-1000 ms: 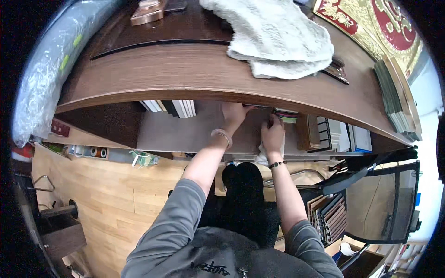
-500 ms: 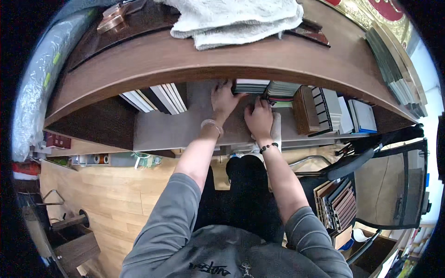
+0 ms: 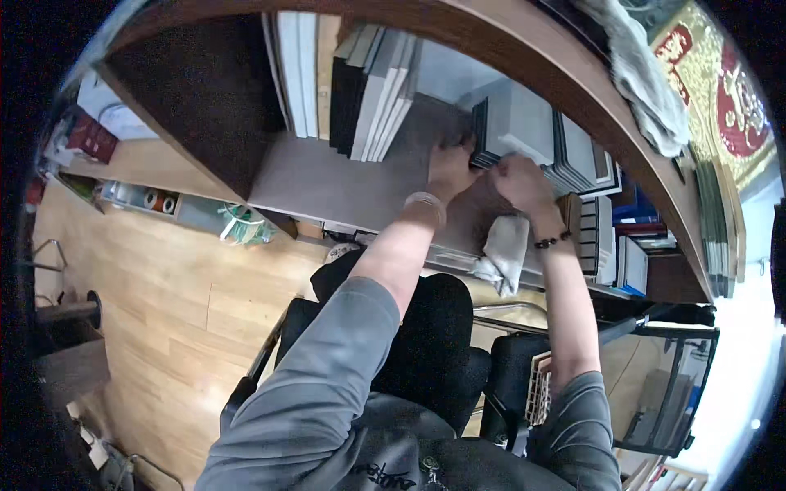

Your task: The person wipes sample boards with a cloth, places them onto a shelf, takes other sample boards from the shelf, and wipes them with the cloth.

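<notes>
A curved dark-wood table [image 3: 524,49] arcs from twelve to three o'clock; pale wooden floor [image 3: 155,303] spreads at eight; bright daylight floods in at four.

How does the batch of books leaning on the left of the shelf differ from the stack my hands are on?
The leaning books stand tilted and untouched, spines mostly pale grey with one black; the dark-edged stack sits further right, gripped by the left hand and the right hand. A pale cloth hangs beneath the right hand, none by the leaning books. Both sit on the same grey shelf.
</notes>
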Available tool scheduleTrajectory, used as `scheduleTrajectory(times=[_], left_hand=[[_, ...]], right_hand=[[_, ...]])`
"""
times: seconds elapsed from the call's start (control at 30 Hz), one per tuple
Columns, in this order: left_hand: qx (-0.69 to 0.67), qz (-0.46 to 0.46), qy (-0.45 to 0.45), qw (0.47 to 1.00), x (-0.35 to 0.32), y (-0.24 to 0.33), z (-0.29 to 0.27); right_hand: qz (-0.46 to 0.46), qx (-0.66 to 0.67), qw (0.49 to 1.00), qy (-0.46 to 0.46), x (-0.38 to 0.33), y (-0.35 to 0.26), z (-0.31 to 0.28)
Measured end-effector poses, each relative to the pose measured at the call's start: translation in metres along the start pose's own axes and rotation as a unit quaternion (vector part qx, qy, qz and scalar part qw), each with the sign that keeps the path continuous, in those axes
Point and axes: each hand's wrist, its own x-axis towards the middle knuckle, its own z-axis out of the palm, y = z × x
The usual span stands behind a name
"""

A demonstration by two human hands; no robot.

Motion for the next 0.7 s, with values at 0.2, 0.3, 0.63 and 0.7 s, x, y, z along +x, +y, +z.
scheduleTrajectory(times=[0.2, 0.3, 0.63, 0.7], left_hand=[[-0.022, -0.005, 0.017, 1.000, -0.002, -0.006, -0.003], [-0.021, -0.003, 0.001, 1.000, 0.000, -0.004, -0.002], [-0.045, 0.021, 0.075, 0.996, 0.008, -0.003, 0.015], [-0.053, 0.025, 0.082, 0.995, 0.005, -0.013, 0.013]], right_hand=[[-0.094, -0.057, 0.994, -0.009, 0.030, 0.009, -0.008], [-0.080, -0.069, 0.994, -0.008, 0.019, -0.004, -0.009], [-0.062, 0.040, 0.997, 0.006, 0.033, 0.010, -0.009], [-0.075, -0.002, 0.996, 0.042, 0.013, -0.019, -0.010]])
